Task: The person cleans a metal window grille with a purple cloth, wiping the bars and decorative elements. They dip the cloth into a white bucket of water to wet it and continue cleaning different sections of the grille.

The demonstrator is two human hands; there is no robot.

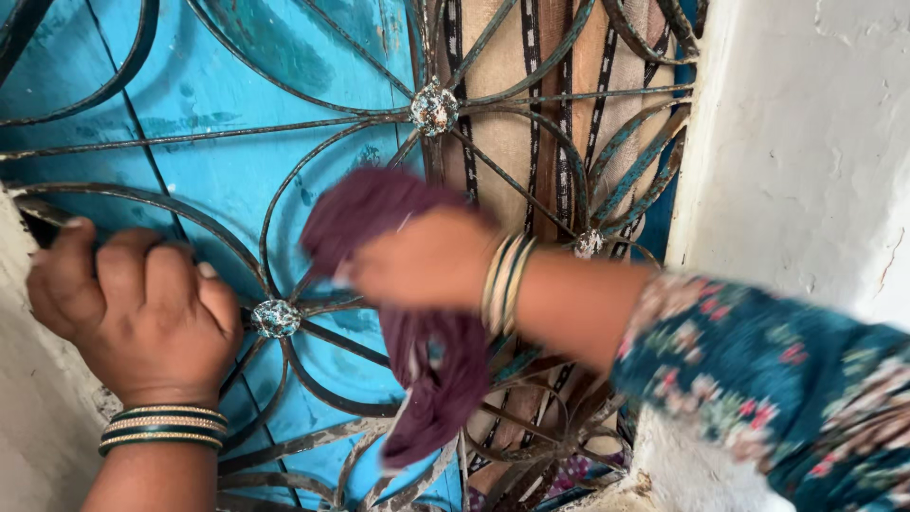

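So we're looking down at a window with a curvy metal grille [313, 123], thin bars bent into petal-like loops that meet at little round knobs, one up top in the middle [434, 107] and one lower left [276, 319]. The bars look worn, with patchy paint. Behind the grille on the left there's a bright blue shutter [218, 85], and further right a tan panel with dark vertical strips [517, 142] shows through the bars.

The right hand [427, 258] comes in from the right, blurred, and it's closed around a purple cloth [431, 365]. The cloth is bunched above the hand and hangs down below it, right against the middle of the grille, between the two knobs. The wrist has a stack of bangles [507, 283], and the sleeve [768, 379] is teal with a floral print.

The left hand [133, 308] is at the left edge of the grille, fingers curled shut around a bar up there, just beside the lower knob. It's got bangles [163, 429] too.

White plastered wall [806, 142] frames the window on the right, and a bit of it shows at the far left edge.
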